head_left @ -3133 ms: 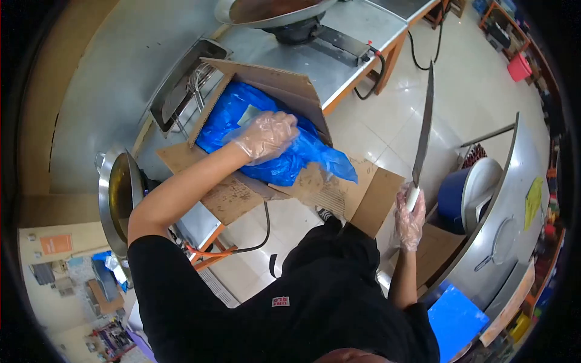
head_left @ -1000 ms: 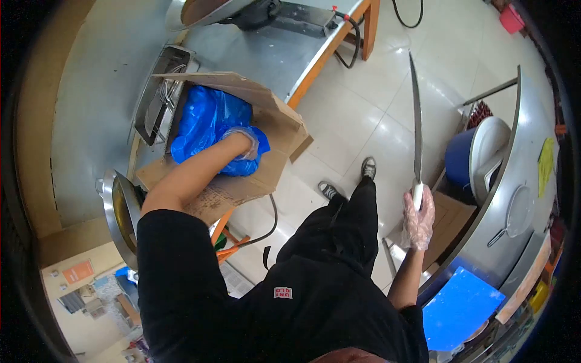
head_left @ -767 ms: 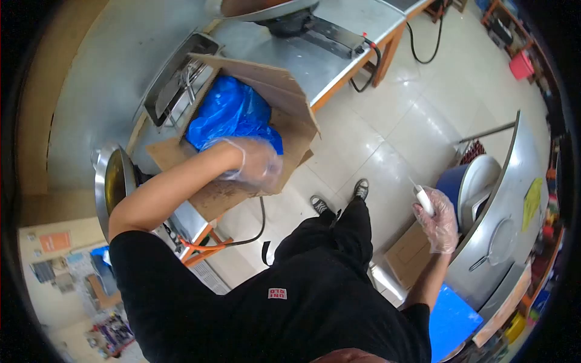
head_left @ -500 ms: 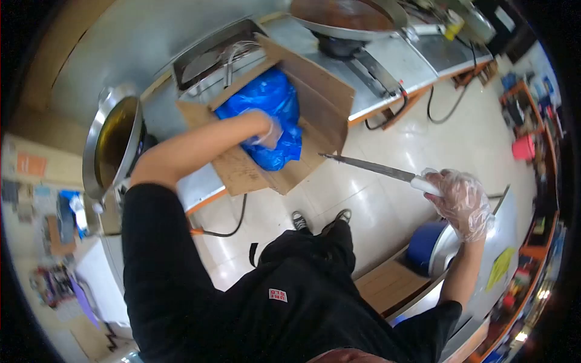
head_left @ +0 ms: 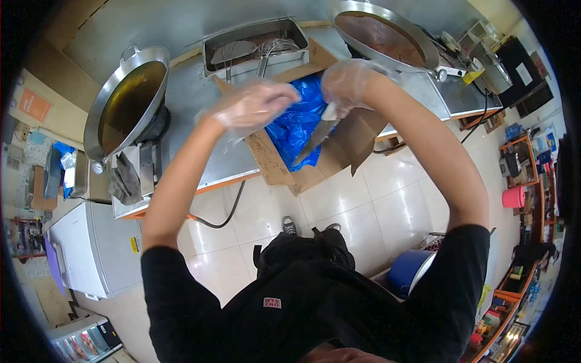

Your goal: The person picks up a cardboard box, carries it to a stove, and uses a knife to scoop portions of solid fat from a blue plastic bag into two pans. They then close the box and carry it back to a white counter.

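Note:
A blue plastic bag (head_left: pixel 286 134) fills the opened cardboard box (head_left: pixel 270 163) on the metal counter. My right hand (head_left: pixel 348 86), in a clear plastic glove, is closed round the white handle of a knife (head_left: pixel 316 140). The blade slants down and left across the bag. My left hand (head_left: pixel 254 107), gloved too, is over the box's left side, next to the bag. Its fingers are drawn together, and what they pinch, if anything, I cannot make out.
A wok of yellowish oil (head_left: pixel 132 103) stands at left, and a wide pan of brown liquid (head_left: pixel 387 39) at back right. Behind the box, a metal tray (head_left: pixel 212 68) holds wire strainers. A hose (head_left: pixel 227 219) hangs below the counter. A blue pot (head_left: pixel 404 272) is at lower right.
My right hand has brought the knife from the far right to over the bag in the box. My left hand has moved up off the bag's middle. The view has shifted.

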The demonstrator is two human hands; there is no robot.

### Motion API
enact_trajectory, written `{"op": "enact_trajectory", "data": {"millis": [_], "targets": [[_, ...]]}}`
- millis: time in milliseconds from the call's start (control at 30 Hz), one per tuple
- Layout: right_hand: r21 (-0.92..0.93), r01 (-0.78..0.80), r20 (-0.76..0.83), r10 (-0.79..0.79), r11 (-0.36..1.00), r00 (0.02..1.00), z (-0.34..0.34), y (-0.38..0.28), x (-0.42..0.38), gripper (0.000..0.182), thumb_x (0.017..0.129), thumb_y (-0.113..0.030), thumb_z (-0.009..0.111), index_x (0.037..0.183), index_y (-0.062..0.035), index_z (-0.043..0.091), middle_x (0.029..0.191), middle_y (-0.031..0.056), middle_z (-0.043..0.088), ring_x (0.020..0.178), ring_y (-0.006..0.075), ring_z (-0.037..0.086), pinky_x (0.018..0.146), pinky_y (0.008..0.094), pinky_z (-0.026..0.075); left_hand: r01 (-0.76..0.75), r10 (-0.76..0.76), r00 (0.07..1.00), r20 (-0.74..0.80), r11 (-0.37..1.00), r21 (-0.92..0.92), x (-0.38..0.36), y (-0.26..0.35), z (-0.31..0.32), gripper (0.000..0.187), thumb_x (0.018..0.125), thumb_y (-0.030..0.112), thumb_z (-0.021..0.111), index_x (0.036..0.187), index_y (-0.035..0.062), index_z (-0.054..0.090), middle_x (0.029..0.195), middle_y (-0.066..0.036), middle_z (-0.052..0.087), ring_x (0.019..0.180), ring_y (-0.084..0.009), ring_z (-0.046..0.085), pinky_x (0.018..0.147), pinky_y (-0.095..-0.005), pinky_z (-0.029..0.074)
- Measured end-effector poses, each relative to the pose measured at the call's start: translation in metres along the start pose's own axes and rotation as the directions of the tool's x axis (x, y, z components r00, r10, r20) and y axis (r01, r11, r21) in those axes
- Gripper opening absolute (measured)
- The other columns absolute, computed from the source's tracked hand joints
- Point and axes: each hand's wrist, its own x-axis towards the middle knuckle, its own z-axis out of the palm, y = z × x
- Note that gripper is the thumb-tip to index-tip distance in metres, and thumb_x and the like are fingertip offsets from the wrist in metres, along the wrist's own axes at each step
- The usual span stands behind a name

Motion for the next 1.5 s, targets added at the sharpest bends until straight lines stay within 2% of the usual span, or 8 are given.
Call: {"op": "enact_trajectory", "data": {"millis": [167,367,533,833,1067,1200,1333,1500], "targets": [[-0.004,0.038,0.012,-0.038,0.999,0.999,-0.001,0.004,0.065,0.035,0.069,-0.036,0.085,0.096,-0.0152,0.079,0.097,0.0095,0.074,0.095,0.0296,0.071,0.08,0.0443,0.057,-0.126,-0.291,0.697,-0.656,0.851,-0.511,-0.101,-0.01,0.05,0.026,0.099,0.018,0.057,0.12,0.0037,0.063,0.118,-0.009,0.068,0.108,-0.0205,0.065,0.093,-0.0371,0.052],[-0.069,-0.027,-0.079,0.022,0.997,0.997,0.067,0.025,0.113,0.024,0.077,-0.034,0.078,0.093,-0.0171,0.077,0.094,0.0068,0.073,0.098,0.0295,0.069,0.084,0.043,0.054,-0.319,-0.856,0.292,-0.426,0.332,-0.888,-0.164,-0.007,0.184,0.029,0.098,0.031,0.066,0.116,0.0085,0.063,0.108,-0.004,0.063,0.094,-0.0139,0.061,0.082,-0.031,0.051],[-0.059,0.007,-0.058,-0.01,0.998,0.998,0.069,0.012,0.091,0.029,0.084,-0.032,0.071,0.11,-0.0193,0.075,0.106,0.0069,0.072,0.106,0.0278,0.067,0.094,0.0408,0.051,-0.279,-0.89,0.406,-0.209,0.098,-0.955,-0.15,0.002,0.235,0.02,0.098,0.021,0.064,0.116,0.0122,0.061,0.11,-0.003,0.064,0.092,-0.0141,0.061,0.077,-0.0306,0.05],[0.06,-0.185,-0.659,0.178,0.981,0.731,0.161,0.001,0.116,0.043,0.09,-0.035,0.066,0.131,-0.0227,0.062,0.146,0.014,0.046,0.133,0.0374,0.045,0.102,0.0527,0.045,-0.116,-0.682,0.515,-0.519,0.544,-0.831,-0.093,0.006,0.201,0.06,0.097,0.008,0.058,0.151,0.0067,0.031,0.145,-0.013,0.045,0.128,-0.0243,0.05,0.106,-0.0403,0.044],[0.718,-0.233,-0.549,0.739,0.656,0.391,0.193,-0.038,0.152,0.059,0.091,-0.033,0.069,0.145,-0.0272,0.046,0.15,0.022,0.036,0.117,0.046,0.054,0.096,0.0519,0.051,0.061,-0.213,0.71,-0.671,0.968,-0.243,-0.069,0.022,0.166,0.053,0.099,0.019,0.055,0.148,0.0079,0.037,0.149,-0.017,0.038,0.134,-0.0338,0.043,0.112,-0.0458,0.036],[0.728,-0.237,-0.397,0.678,0.643,0.619,0.174,-0.03,0.132,0.061,0.092,-0.036,0.069,0.146,-0.0211,0.046,0.148,0.0243,0.038,0.119,0.0431,0.055,0.098,0.0505,0.05,0.006,-0.055,0.678,-0.733,0.998,-0.069,-0.044,0.007,0.128,0.037,0.097,0.029,0.057,0.127,0.0071,0.059,0.136,-0.017,0.054,0.131,-0.0351,0.049,0.111,-0.0484,0.037],[0.779,-0.186,-0.339,0.65,0.599,0.68,0.181,-0.015,0.147,0.062,0.092,-0.035,0.068,0.147,-0.0171,0.044,0.139,0.0271,0.05,0.123,0.0425,0.056,0.1,0.0502,0.048,0.171,-0.135,0.959,-0.25,0.977,0.128,-0.014,-0.008,0.057,0.028,0.096,0.029,0.054,0.113,0.0129,0.069,0.116,-0.013,0.068,0.117,-0.0314,0.062,0.106,-0.0494,0.042],[0.871,-0.342,-0.031,0.736,0.352,0.676,0.149,-0.018,0.155,0.071,0.089,-0.027,0.067,0.153,-0.0178,0.036,0.133,0.0274,0.058,0.124,0.0419,0.057,0.105,0.0489,0.046,0.214,-0.484,0.789,0.379,0.795,0.568,0.043,-0.046,0.012,0.035,0.094,0.035,0.051,0.124,0.022,0.065,0.124,-0.015,0.067,0.118,-0.0336,0.062,0.107,-0.042,0.043]]}}
